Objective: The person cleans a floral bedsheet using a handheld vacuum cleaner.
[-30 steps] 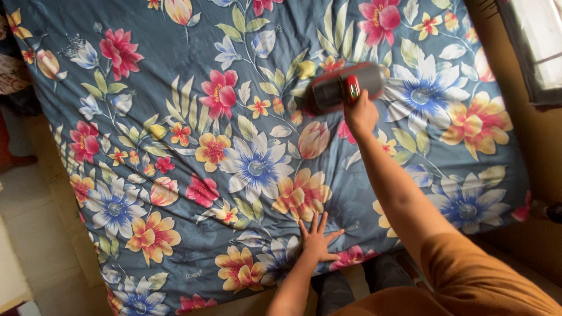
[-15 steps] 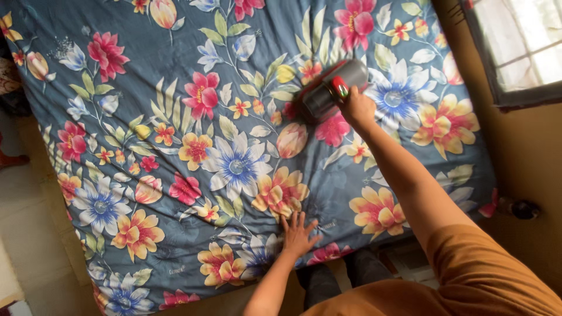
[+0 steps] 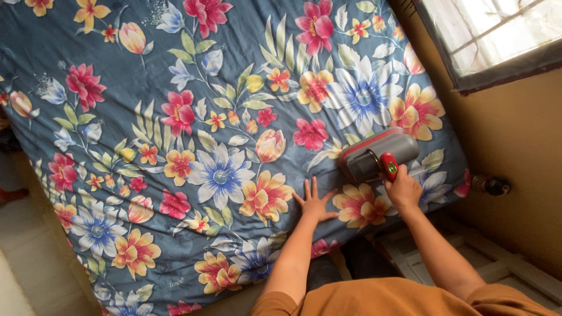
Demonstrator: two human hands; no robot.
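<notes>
A: Handheld grey vacuum unit with red trim and red handle [image 3: 374, 157]: status?

B: Resting flat on blue floral-print bed sheet [image 3: 175, 146], near the sheet's right edge and close to the near edge, beside the tan wall [image 3: 515, 140] under the window [image 3: 497, 35]. Green indicator lit on the handle; judged as running.

A: Right hand [image 3: 403, 190]?

B: Fingers curled tight around the red handle, full grip, arm extended. Head of the unit pointing away from the grip, over a white-and-blue flower.

A: Left hand [image 3: 315, 203]?

B: Pressed palm-down on the sheet, fingers spread wide, holding nothing. Just beside the unit, apart from it. Judged as bracing or keeping the cloth taut.

A: Progress?

B: Cannot tell from the cloth: no visible track or colour difference between cleaned and uncleaned areas. Unit positioned at one corner zone only; large left and far portions of the sheet well apart from it. Judged as partway at best, most of the surface possibly outstanding.
</notes>
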